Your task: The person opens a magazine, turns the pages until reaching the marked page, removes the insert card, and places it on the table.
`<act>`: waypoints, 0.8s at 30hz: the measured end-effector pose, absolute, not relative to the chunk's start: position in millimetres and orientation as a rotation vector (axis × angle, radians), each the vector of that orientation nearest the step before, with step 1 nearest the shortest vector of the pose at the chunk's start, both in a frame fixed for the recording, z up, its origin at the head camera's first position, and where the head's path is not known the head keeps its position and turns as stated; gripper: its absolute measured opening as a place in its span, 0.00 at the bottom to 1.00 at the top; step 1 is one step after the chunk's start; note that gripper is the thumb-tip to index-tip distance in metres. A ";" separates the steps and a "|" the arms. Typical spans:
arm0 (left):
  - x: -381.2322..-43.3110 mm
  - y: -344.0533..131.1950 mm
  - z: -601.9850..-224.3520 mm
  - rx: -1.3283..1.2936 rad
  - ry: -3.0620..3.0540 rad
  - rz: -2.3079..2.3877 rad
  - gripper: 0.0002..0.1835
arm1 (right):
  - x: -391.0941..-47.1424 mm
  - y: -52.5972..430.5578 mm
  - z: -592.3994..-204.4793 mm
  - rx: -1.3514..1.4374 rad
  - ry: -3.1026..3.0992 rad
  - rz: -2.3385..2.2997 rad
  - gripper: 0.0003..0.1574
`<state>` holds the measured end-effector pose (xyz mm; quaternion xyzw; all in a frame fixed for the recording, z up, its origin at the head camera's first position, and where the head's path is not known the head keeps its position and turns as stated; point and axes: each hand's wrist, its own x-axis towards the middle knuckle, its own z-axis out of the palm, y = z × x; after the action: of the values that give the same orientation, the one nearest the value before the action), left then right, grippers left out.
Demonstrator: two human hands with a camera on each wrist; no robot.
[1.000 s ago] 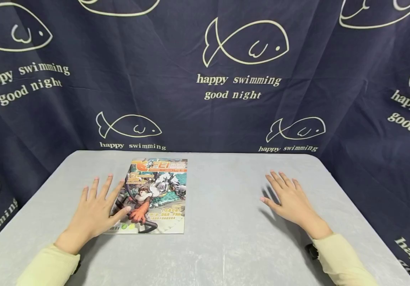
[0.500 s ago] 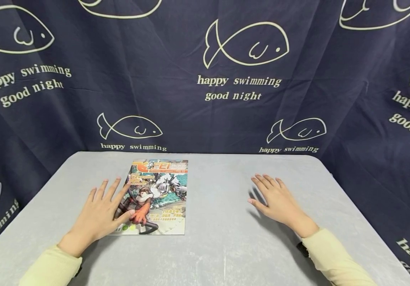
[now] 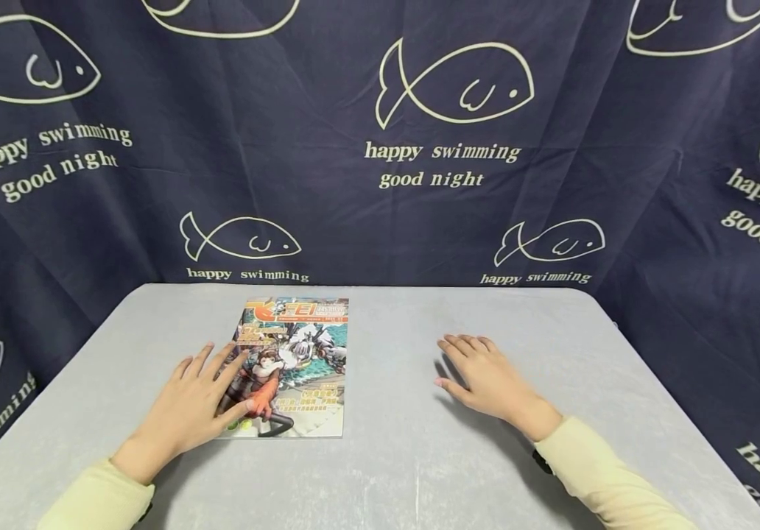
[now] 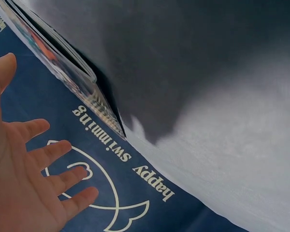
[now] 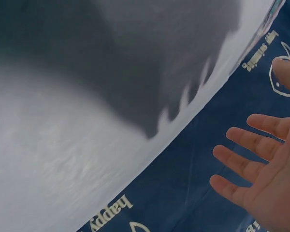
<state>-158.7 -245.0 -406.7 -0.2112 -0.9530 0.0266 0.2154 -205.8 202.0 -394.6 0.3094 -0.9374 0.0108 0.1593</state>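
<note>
Left hand (image 3: 188,401) hovers spread, partly over the magazine (image 3: 307,375) lower left, right hand (image 3: 489,379) wide above the desk (image 3: 386,464), lower right!

Both arms are covered by long sleeves in a pale, creamy yellow. The left sleeve (image 3: 98,497) is ended by a plain cuff at the wrist, and the right sleeve (image 3: 608,475) is marked by soft creases along the forearm. A small black piece is worn at each wrist, seen partly below the left cuff (image 3: 136,478) and the right cuff (image 3: 555,436). The left grip (image 3: 188,408) and right grip (image 3: 489,379) are left bare.
</note>
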 end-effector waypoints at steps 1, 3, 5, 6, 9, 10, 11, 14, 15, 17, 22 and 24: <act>-158.8 -244.9 -407.5 -0.596 -2.630 0.072 0.41 | -205.5 199.7 -394.9 0.895 -2.678 0.030 0.40; -158.7 -244.5 -408.7 -0.616 -2.614 0.070 0.40 | -204.4 195.2 -394.7 0.915 -2.674 0.032 0.39; -158.8 -244.3 -409.8 -0.634 -2.600 0.071 0.40 | -203.8 190.7 -394.8 0.938 -2.661 0.028 0.38; -158.6 -244.2 -410.2 -0.643 -2.594 0.073 0.40 | -203.7 188.6 -395.1 0.953 -2.652 0.029 0.38; -158.3 -244.1 -411.0 -0.663 -2.587 0.080 0.39 | -203.2 182.2 -395.0 0.998 -2.627 0.029 0.36; -158.1 -244.0 -411.3 -0.668 -2.589 0.082 0.39 | -203.2 180.1 -395.2 1.013 -2.617 0.028 0.36; -157.9 -243.8 -411.4 -0.674 -2.592 0.082 0.39 | -203.1 177.8 -395.3 1.030 -2.608 0.028 0.35; -157.7 -243.1 -411.6 -0.689 -2.603 0.077 0.39 | -202.3 171.3 -395.2 1.071 -2.588 0.018 0.35; -157.6 -242.7 -411.5 -0.694 -2.607 0.077 0.39 | -201.9 169.4 -395.2 1.082 -2.584 0.010 0.35; -157.5 -242.2 -411.5 -0.704 -2.615 0.070 0.38 | -201.1 165.5 -395.2 1.103 -2.578 -0.007 0.35; -156.6 -241.4 -410.7 -0.737 -2.626 0.050 0.39 | -198.6 155.5 -394.7 1.155 -2.550 -0.036 0.34; -156.2 -240.9 -410.1 -0.752 -2.630 0.048 0.39 | -197.8 151.4 -394.3 1.177 -2.531 -0.043 0.33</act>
<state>-156.2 -240.9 -410.1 -0.2693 -0.9416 0.0172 0.2015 -197.8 151.4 -394.3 0.4151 -0.8928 -0.0152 0.1742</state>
